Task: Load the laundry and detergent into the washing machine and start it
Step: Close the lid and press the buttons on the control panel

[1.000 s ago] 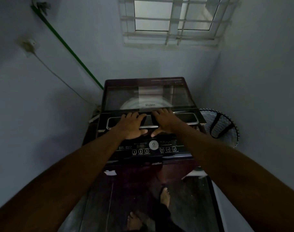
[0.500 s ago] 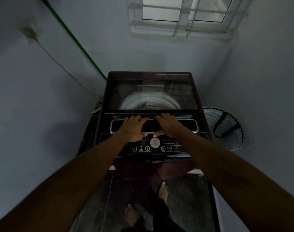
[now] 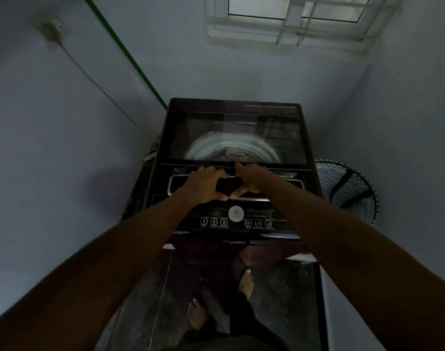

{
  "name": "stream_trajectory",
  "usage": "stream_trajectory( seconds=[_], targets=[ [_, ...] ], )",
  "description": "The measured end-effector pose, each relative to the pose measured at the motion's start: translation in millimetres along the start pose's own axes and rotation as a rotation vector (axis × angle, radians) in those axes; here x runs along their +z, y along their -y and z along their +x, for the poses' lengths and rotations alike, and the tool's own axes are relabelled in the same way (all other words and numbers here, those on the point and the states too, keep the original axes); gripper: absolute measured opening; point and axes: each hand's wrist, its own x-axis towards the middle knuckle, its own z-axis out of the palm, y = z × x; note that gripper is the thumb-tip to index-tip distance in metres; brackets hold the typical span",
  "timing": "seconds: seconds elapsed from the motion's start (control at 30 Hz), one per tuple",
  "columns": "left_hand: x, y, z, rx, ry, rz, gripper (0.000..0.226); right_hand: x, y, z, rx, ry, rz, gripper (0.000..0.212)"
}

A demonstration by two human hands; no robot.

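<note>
Pale walls close in a narrow corner under a barred window (image 3: 295,19), with a green pipe (image 3: 125,49) slanting down the left wall. From the head view, the washing machine (image 3: 235,173) stands against the far wall, its glass lid (image 3: 236,135) down and the pale drum rim showing through it. Both hands lie on the front of the lid just behind the control panel (image 3: 235,217). The left hand (image 3: 203,184) and the right hand (image 3: 252,178) sit side by side, thumbs nearly touching, fingers curled over the lid's handle edge and gripping it. A mesh laundry basket (image 3: 348,191) stands just right of the machine. Bare feet (image 3: 245,279) stand on the dark floor (image 3: 145,312) below.
</note>
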Motion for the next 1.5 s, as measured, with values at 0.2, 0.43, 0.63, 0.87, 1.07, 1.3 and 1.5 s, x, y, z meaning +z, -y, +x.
stream_trajectory(
  seconds=[0.2,0.43,0.63,0.87,1.07,1.3,1.5],
  targets=[
    [5,4,-10,0.036,-0.177,-0.159,0.045,-20,17,6,-0.018,0.087,-0.053,0.091],
    [-11,25,-23,-0.134,-0.58,-0.311,0.036,-54,56,30,-0.201,-0.287,0.241,0.029],
    [-71,46,-19,-0.25,-0.731,-0.308,0.045,-102,92,56,-0.312,-0.502,0.393,0.018],
    [-123,70,-21,-0.246,-0.815,-0.142,0.039,-136,108,94,-0.432,-0.497,0.405,0.025],
    [-176,103,-34,-0.394,-0.881,-0.062,0.045,-181,152,120,-0.578,-0.501,0.41,0.03],
    [-238,155,-41,-0.525,-0.908,0.016,0.056,-240,220,168,-0.686,-0.554,0.369,0.033],
    [-276,223,-28,-0.579,-0.877,0.134,0.059,-272,278,220,-0.708,-0.594,0.373,0.042]
  ],
)
